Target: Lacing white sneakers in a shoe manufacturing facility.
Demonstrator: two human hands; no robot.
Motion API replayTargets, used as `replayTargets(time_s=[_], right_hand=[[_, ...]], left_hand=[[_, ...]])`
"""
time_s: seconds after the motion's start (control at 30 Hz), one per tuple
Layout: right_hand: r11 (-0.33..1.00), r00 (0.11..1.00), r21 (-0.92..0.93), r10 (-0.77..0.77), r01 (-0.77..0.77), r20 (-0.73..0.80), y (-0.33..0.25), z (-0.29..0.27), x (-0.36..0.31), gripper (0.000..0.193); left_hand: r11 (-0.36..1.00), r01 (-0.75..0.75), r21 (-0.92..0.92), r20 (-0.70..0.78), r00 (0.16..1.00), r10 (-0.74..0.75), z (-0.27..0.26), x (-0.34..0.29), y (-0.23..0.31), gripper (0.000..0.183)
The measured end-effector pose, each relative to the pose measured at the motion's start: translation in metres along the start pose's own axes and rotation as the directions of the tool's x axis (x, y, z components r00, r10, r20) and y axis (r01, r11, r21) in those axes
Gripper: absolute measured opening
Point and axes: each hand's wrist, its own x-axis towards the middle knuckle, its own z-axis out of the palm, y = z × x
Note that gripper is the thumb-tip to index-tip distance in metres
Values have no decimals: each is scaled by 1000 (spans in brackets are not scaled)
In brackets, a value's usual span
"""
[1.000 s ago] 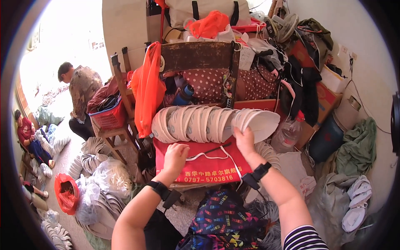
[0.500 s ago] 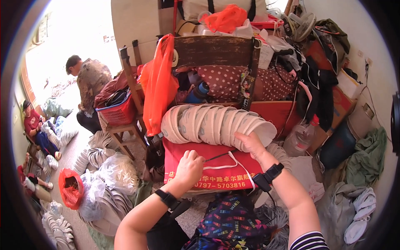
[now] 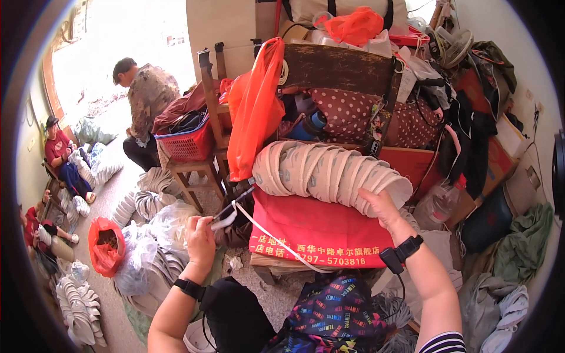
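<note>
A row of nested, beige, bowl-shaped pieces lies on its side across a red printed cloth on a low stool. Against the rim of the row's right end, my right hand grips the outermost pieces, its fingers partly hidden. My left hand is left of the cloth, closed round one end of a thin dark rod. That rod slants up toward the row's left end. From it a white strip loops down over the cloth's front edge.
Behind the row stands a dark wooden chair with an orange bag hanging on it. A red basket sits on a stool to the left. More stacked pieces lie on the floor. Two people sit working at far left, another nearer the doorway.
My left hand has swung left, off the cloth, taking the rod and the white strip along. My right hand stays on the row's right end. The whole view has shifted slightly.
</note>
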Motion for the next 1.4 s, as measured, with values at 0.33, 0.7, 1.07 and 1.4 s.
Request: replayTargets(time_s=[0.33,0.7,1.07,1.4], right_hand=[[1000,1000,-18,-14,14,-5,0,-3,4,63],[1000,1000,13,-10,10,1,-4,2,0,61],[1000,1000,-1,-6,6,17,-3,0,1,64],[999,1000,39,-2,1,13,0,-2,2,65]], left_hand=[[994,20,-111,729,681,67,-111,51,-19,16],[917,20,399,417,887,-201,-124,37,3,16],[554,-395,733,577,793,-198,-108,38,14,11],[727,-187,660,244,969,28,-94,47,9,15]])
